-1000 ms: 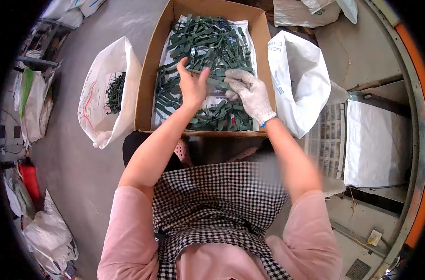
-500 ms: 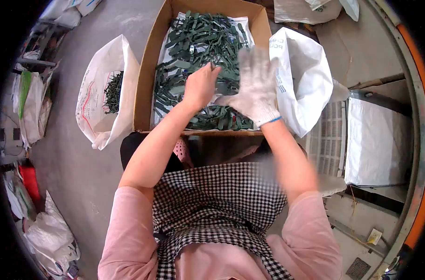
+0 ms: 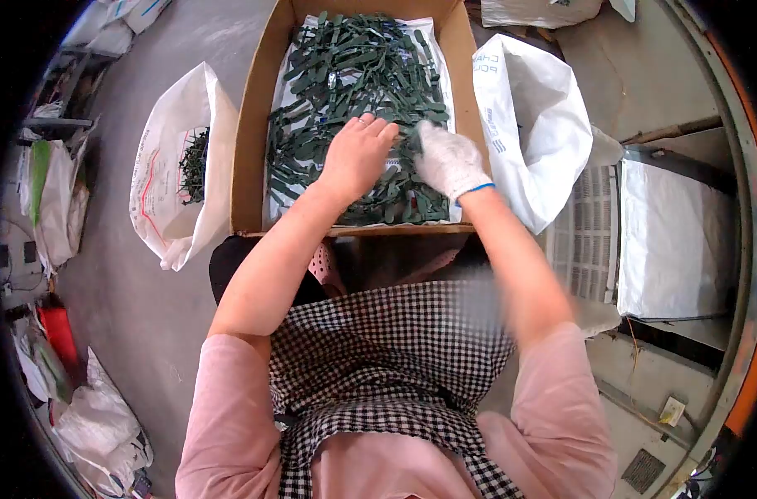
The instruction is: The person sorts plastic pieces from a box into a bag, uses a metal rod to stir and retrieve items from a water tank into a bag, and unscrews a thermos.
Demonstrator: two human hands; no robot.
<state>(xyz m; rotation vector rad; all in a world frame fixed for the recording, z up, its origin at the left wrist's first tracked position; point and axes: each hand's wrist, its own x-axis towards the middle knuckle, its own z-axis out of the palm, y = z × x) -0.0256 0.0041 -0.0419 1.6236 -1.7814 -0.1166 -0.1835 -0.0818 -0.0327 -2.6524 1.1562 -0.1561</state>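
Observation:
A pile of flat, dark green strip-like pieces (image 3: 328, 79) lies on a white sheet inside a cardboard box (image 3: 252, 125). Over the near half of the pile is my bare left hand (image 3: 360, 158), its fingers curled down and the tips hidden. Close to its right, my right hand (image 3: 451, 162) wears a whitish knit glove with a blue cuff edge. The gloved fingers are bent together at the pieces, slightly blurred. What either hand holds cannot be made out.
Left of the box stands a white sack (image 3: 175, 166) with thin dark pieces inside. Another open white sack (image 3: 544, 125) is against the box's right side. Farther right are a pale slatted crate (image 3: 584, 233) and a white wrapped block (image 3: 673, 241). More bags (image 3: 104, 416) line the left.
My gloved right hand has gone from spread fingers to bent ones, lower among the pieces. My left hand stays near the same spot, its fingers turned down more. The view has shifted slightly.

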